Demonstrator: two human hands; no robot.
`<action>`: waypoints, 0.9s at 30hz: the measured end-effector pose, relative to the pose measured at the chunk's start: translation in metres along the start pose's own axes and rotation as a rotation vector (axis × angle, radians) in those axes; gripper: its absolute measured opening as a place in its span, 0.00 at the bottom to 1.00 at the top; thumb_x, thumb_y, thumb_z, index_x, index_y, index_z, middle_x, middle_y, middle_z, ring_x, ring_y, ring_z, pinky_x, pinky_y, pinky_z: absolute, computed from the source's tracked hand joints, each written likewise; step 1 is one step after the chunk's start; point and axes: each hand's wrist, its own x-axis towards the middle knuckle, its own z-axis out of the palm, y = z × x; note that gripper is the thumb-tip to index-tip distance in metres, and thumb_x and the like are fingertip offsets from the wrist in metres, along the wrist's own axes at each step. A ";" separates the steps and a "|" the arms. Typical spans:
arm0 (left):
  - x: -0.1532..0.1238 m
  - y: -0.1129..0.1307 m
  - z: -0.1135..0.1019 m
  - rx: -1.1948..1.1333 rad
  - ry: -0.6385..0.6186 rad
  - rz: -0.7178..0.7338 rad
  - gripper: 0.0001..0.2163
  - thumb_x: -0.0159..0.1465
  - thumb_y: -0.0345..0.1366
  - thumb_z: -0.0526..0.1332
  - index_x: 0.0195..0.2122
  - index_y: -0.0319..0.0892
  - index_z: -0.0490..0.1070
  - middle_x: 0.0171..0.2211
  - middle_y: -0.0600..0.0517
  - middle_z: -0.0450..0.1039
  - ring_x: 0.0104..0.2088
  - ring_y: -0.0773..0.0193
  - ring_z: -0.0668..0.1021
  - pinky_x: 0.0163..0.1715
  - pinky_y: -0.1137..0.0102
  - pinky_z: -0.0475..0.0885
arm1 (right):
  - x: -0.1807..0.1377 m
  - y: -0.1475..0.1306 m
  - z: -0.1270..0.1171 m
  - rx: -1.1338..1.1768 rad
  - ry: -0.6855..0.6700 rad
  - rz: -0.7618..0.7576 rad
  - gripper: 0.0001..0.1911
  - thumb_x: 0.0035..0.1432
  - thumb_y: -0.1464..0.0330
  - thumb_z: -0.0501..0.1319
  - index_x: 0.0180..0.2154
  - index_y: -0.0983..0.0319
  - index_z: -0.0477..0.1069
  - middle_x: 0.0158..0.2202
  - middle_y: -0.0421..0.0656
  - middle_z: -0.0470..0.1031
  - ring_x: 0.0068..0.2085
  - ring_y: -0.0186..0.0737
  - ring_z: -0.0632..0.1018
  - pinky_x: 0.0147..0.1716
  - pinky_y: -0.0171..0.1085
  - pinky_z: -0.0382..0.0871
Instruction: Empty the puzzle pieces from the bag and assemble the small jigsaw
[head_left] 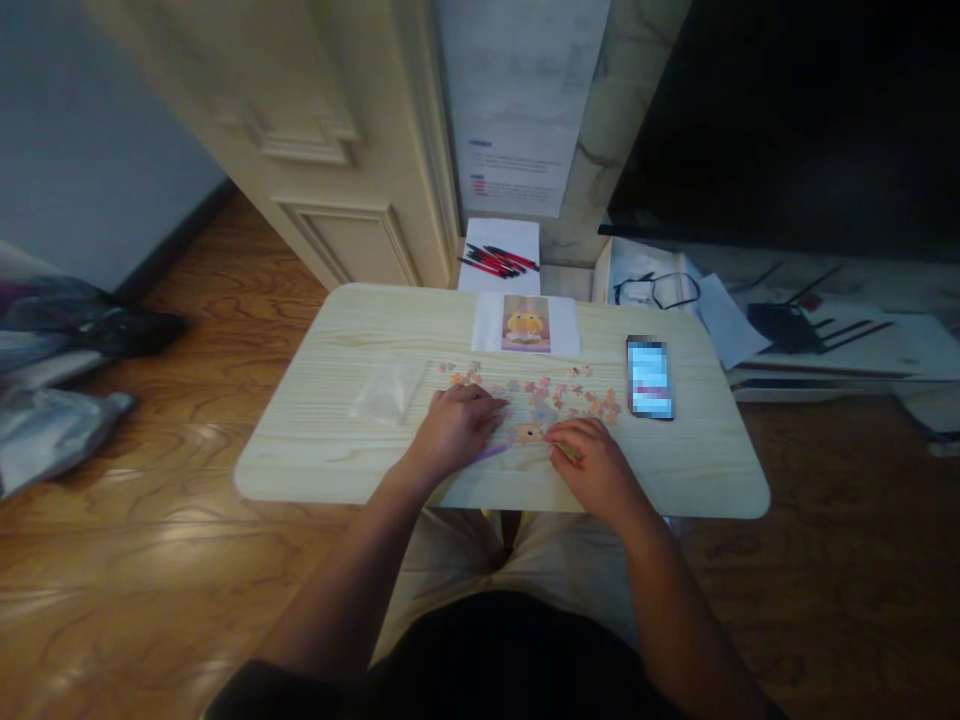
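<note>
Left forearm (358, 578) and right forearm (669, 592) reach forward, left fingers (480, 394) and right fingers (576, 431) curled, pointing inward.

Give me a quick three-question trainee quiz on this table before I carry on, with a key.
1. True or false: puzzle pieces lie between the plastic bag and the phone.
2. Which hand is nearer the phone?
3. Which lie beyond the far edge of the tabletop?
(a) the phone
(b) red-and-black pens
(c) the plastic bag

Key:
1. True.
2. The right hand.
3. (b)
</note>
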 end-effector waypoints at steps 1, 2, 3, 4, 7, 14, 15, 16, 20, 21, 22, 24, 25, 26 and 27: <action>-0.002 0.001 -0.001 -0.006 0.007 0.012 0.12 0.69 0.36 0.61 0.50 0.50 0.80 0.45 0.48 0.80 0.44 0.56 0.79 0.44 0.60 0.71 | 0.001 0.001 0.001 0.000 0.000 -0.007 0.11 0.62 0.74 0.63 0.43 0.55 0.80 0.44 0.43 0.81 0.51 0.46 0.76 0.55 0.48 0.71; -0.003 0.002 -0.002 -0.008 0.013 0.026 0.12 0.69 0.35 0.60 0.50 0.49 0.80 0.45 0.48 0.80 0.45 0.56 0.79 0.46 0.60 0.71 | 0.002 0.001 0.002 -0.001 0.000 -0.014 0.11 0.63 0.74 0.63 0.43 0.55 0.80 0.44 0.43 0.81 0.50 0.46 0.76 0.55 0.48 0.71; -0.006 0.003 -0.003 -0.005 0.015 0.043 0.12 0.69 0.33 0.60 0.50 0.49 0.80 0.46 0.48 0.80 0.46 0.56 0.78 0.47 0.59 0.71 | 0.003 0.002 0.002 -0.005 0.001 -0.021 0.11 0.63 0.74 0.63 0.43 0.55 0.80 0.44 0.43 0.81 0.50 0.46 0.76 0.54 0.48 0.71; -0.008 0.004 -0.003 0.003 0.013 0.061 0.13 0.69 0.33 0.60 0.50 0.49 0.80 0.47 0.48 0.80 0.48 0.55 0.78 0.49 0.58 0.70 | 0.004 0.002 0.003 -0.014 0.002 -0.028 0.11 0.63 0.74 0.63 0.44 0.55 0.80 0.44 0.43 0.81 0.50 0.47 0.76 0.55 0.49 0.71; -0.016 0.007 -0.003 0.043 -0.008 0.111 0.12 0.67 0.34 0.62 0.50 0.49 0.80 0.51 0.48 0.80 0.52 0.52 0.76 0.53 0.54 0.68 | 0.005 0.001 0.006 -0.067 -0.010 -0.054 0.13 0.65 0.74 0.62 0.46 0.55 0.81 0.47 0.44 0.81 0.52 0.49 0.75 0.56 0.51 0.70; -0.033 0.014 0.002 0.081 0.002 0.193 0.13 0.67 0.39 0.62 0.51 0.51 0.80 0.53 0.49 0.79 0.52 0.50 0.75 0.52 0.52 0.67 | 0.003 -0.011 0.016 -0.162 -0.072 -0.100 0.17 0.65 0.73 0.62 0.51 0.52 0.80 0.55 0.41 0.80 0.56 0.52 0.72 0.60 0.55 0.66; -0.036 0.015 0.003 0.083 -0.005 0.212 0.14 0.66 0.39 0.63 0.52 0.51 0.79 0.53 0.49 0.79 0.52 0.49 0.75 0.51 0.52 0.67 | 0.003 -0.011 0.017 -0.170 -0.085 -0.096 0.17 0.65 0.73 0.62 0.52 0.52 0.80 0.56 0.41 0.79 0.57 0.52 0.71 0.60 0.56 0.66; -0.038 0.015 0.004 0.085 -0.011 0.228 0.14 0.66 0.40 0.63 0.52 0.51 0.79 0.52 0.49 0.80 0.51 0.49 0.75 0.51 0.51 0.67 | 0.002 -0.012 0.018 -0.176 -0.095 -0.091 0.17 0.65 0.73 0.63 0.52 0.52 0.80 0.56 0.41 0.79 0.57 0.53 0.71 0.59 0.56 0.66; -0.047 0.011 0.001 0.082 0.003 0.232 0.15 0.64 0.41 0.64 0.52 0.52 0.80 0.50 0.49 0.81 0.52 0.47 0.76 0.51 0.50 0.68 | 0.002 -0.010 0.020 -0.176 -0.105 -0.082 0.18 0.64 0.73 0.63 0.52 0.52 0.80 0.56 0.41 0.79 0.57 0.53 0.71 0.59 0.57 0.65; -0.049 0.008 -0.001 0.079 0.011 0.225 0.14 0.64 0.40 0.65 0.51 0.52 0.80 0.50 0.48 0.81 0.51 0.48 0.76 0.51 0.50 0.69 | 0.002 -0.009 0.019 -0.173 -0.105 -0.083 0.18 0.64 0.73 0.62 0.52 0.52 0.80 0.56 0.41 0.79 0.57 0.52 0.71 0.59 0.57 0.65; -0.051 0.006 -0.003 0.080 0.017 0.219 0.14 0.64 0.41 0.65 0.50 0.52 0.81 0.49 0.48 0.81 0.51 0.48 0.77 0.50 0.50 0.69 | 0.002 -0.009 0.019 -0.170 -0.106 -0.085 0.18 0.64 0.74 0.62 0.52 0.52 0.80 0.56 0.41 0.79 0.57 0.52 0.72 0.60 0.57 0.65; -0.054 0.001 -0.006 0.100 0.021 0.210 0.13 0.64 0.41 0.65 0.49 0.52 0.81 0.49 0.48 0.82 0.49 0.48 0.77 0.49 0.50 0.70 | 0.003 -0.011 0.019 -0.166 -0.108 -0.090 0.18 0.65 0.74 0.62 0.52 0.52 0.80 0.56 0.41 0.80 0.57 0.52 0.72 0.60 0.56 0.65; -0.055 -0.001 -0.007 0.114 0.020 0.207 0.13 0.64 0.41 0.65 0.49 0.51 0.81 0.48 0.47 0.82 0.49 0.49 0.77 0.49 0.50 0.70 | 0.003 -0.012 0.019 -0.165 -0.111 -0.092 0.17 0.65 0.73 0.62 0.52 0.52 0.80 0.55 0.41 0.80 0.57 0.52 0.72 0.60 0.56 0.65; -0.056 -0.001 -0.008 0.127 0.019 0.204 0.13 0.64 0.41 0.64 0.49 0.51 0.81 0.49 0.47 0.82 0.49 0.49 0.78 0.49 0.51 0.70 | 0.003 -0.013 0.020 -0.162 -0.113 -0.095 0.17 0.65 0.73 0.63 0.51 0.52 0.80 0.55 0.41 0.80 0.57 0.52 0.72 0.59 0.55 0.65; -0.056 -0.001 -0.008 0.137 0.017 0.200 0.13 0.65 0.41 0.64 0.49 0.51 0.81 0.49 0.48 0.81 0.49 0.49 0.78 0.50 0.51 0.69 | 0.004 -0.014 0.020 -0.159 -0.116 -0.098 0.17 0.64 0.73 0.63 0.51 0.52 0.80 0.55 0.41 0.80 0.56 0.52 0.72 0.59 0.55 0.66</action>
